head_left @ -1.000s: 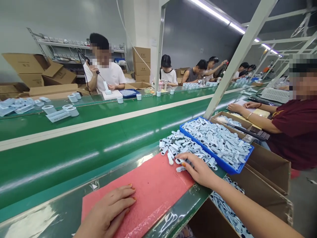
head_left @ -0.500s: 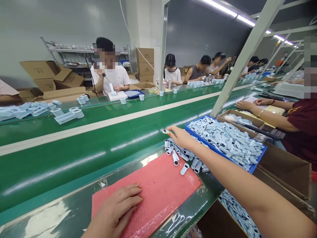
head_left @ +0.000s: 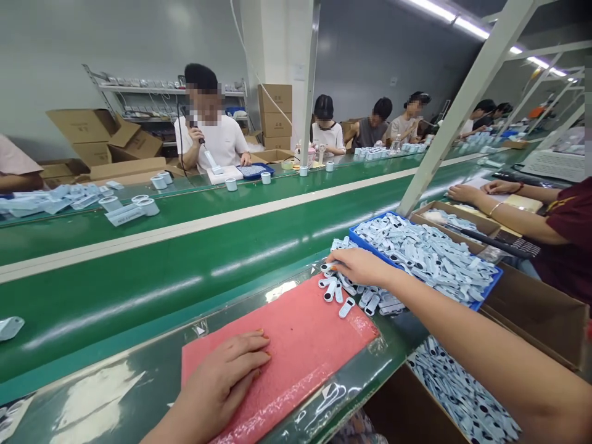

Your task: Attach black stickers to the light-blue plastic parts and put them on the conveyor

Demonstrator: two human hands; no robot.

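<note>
L hand [head_left: 226,376] lies flat on the pink mat [head_left: 296,351], fingers a little apart, holding nothing. R hand [head_left: 363,266] is at the pile of small blue bits [head_left: 346,307], fingertips on one w/ a black spot; can't tell if it's pinched tight. A few bits lie on the mat's R end. Lots prob. left: the pile, the full blue tray [head_left: 492,286] & the box [head_left: 395,394] below. 1 pale thing [head_left: 10,328] sits on the green belt [head_left: 139,277], far L, maybe a done one; can't tell total

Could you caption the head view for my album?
Left hand on a red mat, right hand at piled pale-blue parts.
</note>
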